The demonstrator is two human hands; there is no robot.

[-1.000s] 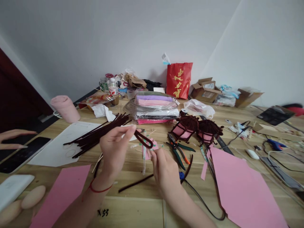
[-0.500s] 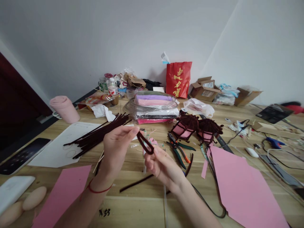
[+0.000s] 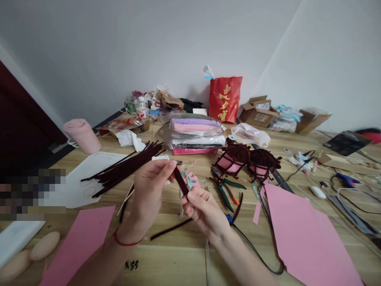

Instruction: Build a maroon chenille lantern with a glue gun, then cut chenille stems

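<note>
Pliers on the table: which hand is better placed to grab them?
Right, probably. The right hand sits just beside the pliers; the left hand is farther away. Both pinch the folded brown pipe cleaner.

Your clearest lane is the bare wooden desk nearside of the green-handled pliers; a black cable crosses right of it.

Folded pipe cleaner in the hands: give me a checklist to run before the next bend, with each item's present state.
1. Left hand pinches the upper end of the dark pipe cleaner: ok.
2. Right hand grips its lower end: ok.
3. The two legs lie pressed together: ok.
4. Pliers lie on the table, just right of the hands: ok.
5. Spare stem bundle lies left of the hands: ok.
6. Fold tip even: cannot tell, hidden by fingers.
</note>
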